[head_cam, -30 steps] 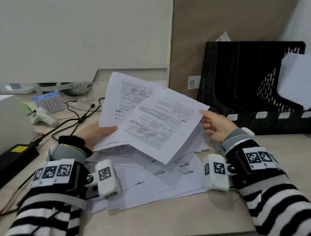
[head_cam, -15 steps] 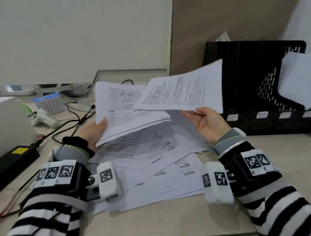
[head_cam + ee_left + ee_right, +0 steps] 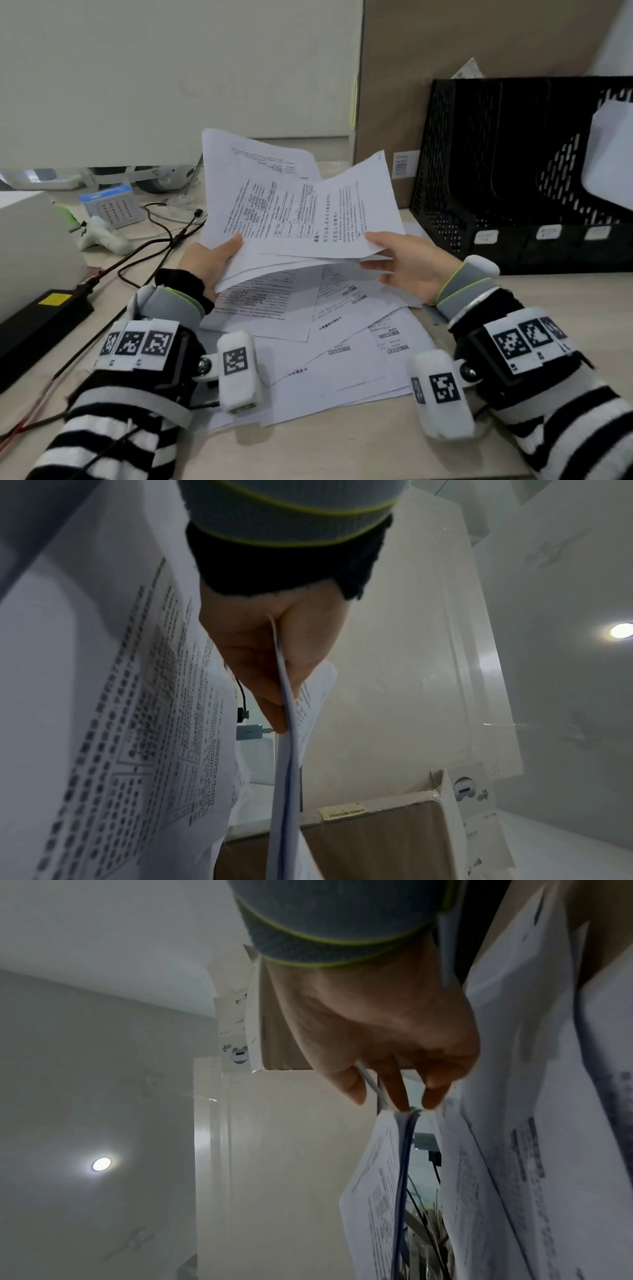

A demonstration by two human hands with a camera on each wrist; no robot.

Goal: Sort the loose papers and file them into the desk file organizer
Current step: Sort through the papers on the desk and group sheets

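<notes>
Both hands hold a small stack of printed papers (image 3: 291, 212) above the desk. My left hand (image 3: 209, 260) grips its left edge, thumb on top. My right hand (image 3: 404, 263) pinches the right edge, where the top sheet (image 3: 356, 209) lies. In the left wrist view the left hand (image 3: 270, 653) clamps the stack's thin edge (image 3: 286, 750). The right wrist view shows the right hand (image 3: 380, 1047) with thumb and fingers on the sheets (image 3: 397, 1164). Several loose papers (image 3: 335, 335) lie spread on the desk beneath. The black mesh file organizer (image 3: 513, 164) stands at the back right.
A white sheet (image 3: 609, 154) sticks out of the organizer's right slot. On the left lie a black power brick (image 3: 37, 322), cables (image 3: 154, 240), a small calendar (image 3: 113, 209) and a white box (image 3: 30, 240). A brown partition (image 3: 411, 85) rises behind.
My right hand brought its lifted sheet down and left onto the stack that the left hand holds. Both hands now hold the papers together.
</notes>
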